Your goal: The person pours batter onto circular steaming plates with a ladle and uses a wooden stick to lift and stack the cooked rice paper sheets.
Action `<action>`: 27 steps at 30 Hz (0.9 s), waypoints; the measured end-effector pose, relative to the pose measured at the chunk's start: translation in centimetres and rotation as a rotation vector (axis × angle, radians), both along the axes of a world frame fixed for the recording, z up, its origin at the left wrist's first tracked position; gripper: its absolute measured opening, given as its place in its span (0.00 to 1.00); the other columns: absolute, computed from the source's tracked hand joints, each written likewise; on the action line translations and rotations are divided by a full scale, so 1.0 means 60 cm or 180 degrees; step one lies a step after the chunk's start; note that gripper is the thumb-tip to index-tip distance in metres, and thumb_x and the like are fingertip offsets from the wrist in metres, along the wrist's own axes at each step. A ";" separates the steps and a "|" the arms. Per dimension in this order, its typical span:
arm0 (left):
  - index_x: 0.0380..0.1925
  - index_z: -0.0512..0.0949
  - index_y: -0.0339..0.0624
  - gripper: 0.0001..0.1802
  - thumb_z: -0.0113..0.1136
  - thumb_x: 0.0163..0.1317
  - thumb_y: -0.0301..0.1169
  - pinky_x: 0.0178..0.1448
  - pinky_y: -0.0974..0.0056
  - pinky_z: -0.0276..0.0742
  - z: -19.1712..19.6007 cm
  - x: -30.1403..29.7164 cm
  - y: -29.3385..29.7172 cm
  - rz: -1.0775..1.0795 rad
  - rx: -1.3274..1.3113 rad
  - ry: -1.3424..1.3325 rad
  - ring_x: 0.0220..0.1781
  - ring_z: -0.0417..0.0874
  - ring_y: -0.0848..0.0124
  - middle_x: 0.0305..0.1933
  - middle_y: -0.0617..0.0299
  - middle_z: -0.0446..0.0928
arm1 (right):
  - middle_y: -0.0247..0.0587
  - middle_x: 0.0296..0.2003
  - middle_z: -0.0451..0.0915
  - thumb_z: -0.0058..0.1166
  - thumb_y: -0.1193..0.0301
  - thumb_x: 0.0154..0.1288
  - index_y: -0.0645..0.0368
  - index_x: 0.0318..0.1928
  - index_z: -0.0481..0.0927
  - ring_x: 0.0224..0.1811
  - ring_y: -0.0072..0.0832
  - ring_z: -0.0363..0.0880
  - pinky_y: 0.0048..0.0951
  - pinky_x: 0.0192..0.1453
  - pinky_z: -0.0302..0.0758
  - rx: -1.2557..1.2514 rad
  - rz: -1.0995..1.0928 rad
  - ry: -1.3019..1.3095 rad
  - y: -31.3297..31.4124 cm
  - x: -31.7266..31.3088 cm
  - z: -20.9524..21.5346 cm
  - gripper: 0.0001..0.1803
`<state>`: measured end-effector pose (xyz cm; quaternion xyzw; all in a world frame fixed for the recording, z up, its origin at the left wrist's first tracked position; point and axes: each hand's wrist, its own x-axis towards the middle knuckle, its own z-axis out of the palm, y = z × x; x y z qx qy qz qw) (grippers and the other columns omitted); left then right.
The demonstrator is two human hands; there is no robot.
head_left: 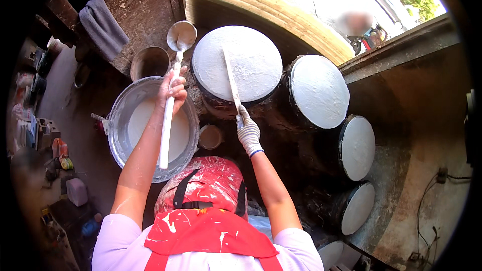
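My bare left hand (173, 90) is closed round the long pale handle of a ladle (181, 35). The ladle's bowl is coated in white slurry and sits up beside the nearest round, drum-like form (216, 60). That form has a white, slightly lumpy top. In a striped glove, my right hand (248, 133) grips a thin flat stick (231, 78) smeared white, which reaches over the white top. Whether its far end touches the surface I cannot tell. Below my left hand stands a large bucket (116, 120) holding white liquid (138, 125).
More white-topped round forms (320, 92) curve down the right side. An empty-looking pot (150, 63) and a small round container (210, 137) flank the bucket. A grey cloth (103, 27) hangs at upper left. Cables (427, 211) run along the right wall. Outside, a person is blurred.
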<state>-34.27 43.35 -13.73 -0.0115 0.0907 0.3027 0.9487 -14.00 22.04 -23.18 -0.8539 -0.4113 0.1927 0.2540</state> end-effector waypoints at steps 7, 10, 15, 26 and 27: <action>0.46 0.65 0.35 0.17 0.47 0.67 0.39 0.16 0.78 0.60 -0.074 -0.035 -0.077 0.0009 -0.0640 0.0630 0.11 0.63 0.85 0.19 0.70 0.62 | 0.41 0.44 0.80 0.49 0.68 0.66 0.57 0.58 0.70 0.39 0.27 0.80 0.28 0.40 0.74 0.1064 0.0041 0.1730 0.016 -0.089 0.009 0.21; 0.48 0.63 0.31 0.18 0.47 0.67 0.36 0.17 0.78 0.61 -0.081 -0.012 -0.091 -0.0111 -0.1064 0.0075 0.12 0.63 0.84 0.19 0.70 0.62 | 0.47 0.45 0.79 0.50 0.69 0.65 0.54 0.58 0.71 0.43 0.33 0.81 0.28 0.42 0.75 0.0826 0.0366 0.1340 -0.021 -0.146 0.040 0.20; 0.53 0.61 0.29 0.21 0.44 0.68 0.36 0.18 0.77 0.63 -0.002 -0.018 -0.039 0.0193 -0.0865 -0.0875 0.12 0.62 0.83 0.21 0.68 0.61 | 0.50 0.46 0.77 0.52 0.71 0.63 0.51 0.58 0.71 0.44 0.38 0.81 0.27 0.45 0.75 -0.0236 0.0752 0.0566 -0.186 -0.152 0.091 0.21; 0.57 0.61 0.32 0.23 0.41 0.70 0.39 0.19 0.75 0.63 0.002 -0.048 -0.108 0.0309 -0.0824 -0.0663 0.12 0.61 0.82 0.21 0.67 0.61 | 0.46 0.26 0.77 0.47 0.59 0.62 0.29 0.64 0.57 0.20 0.46 0.76 0.48 0.23 0.71 -0.0602 0.1107 -0.1516 0.035 0.082 0.058 0.29; 0.57 0.61 0.32 0.23 0.41 0.70 0.39 0.18 0.75 0.62 0.004 -0.042 -0.124 0.0307 -0.0943 -0.0608 0.11 0.61 0.82 0.21 0.67 0.61 | 0.46 0.25 0.77 0.47 0.59 0.62 0.29 0.64 0.57 0.20 0.45 0.76 0.48 0.24 0.71 -0.0705 0.1053 -0.1553 0.044 0.125 0.039 0.29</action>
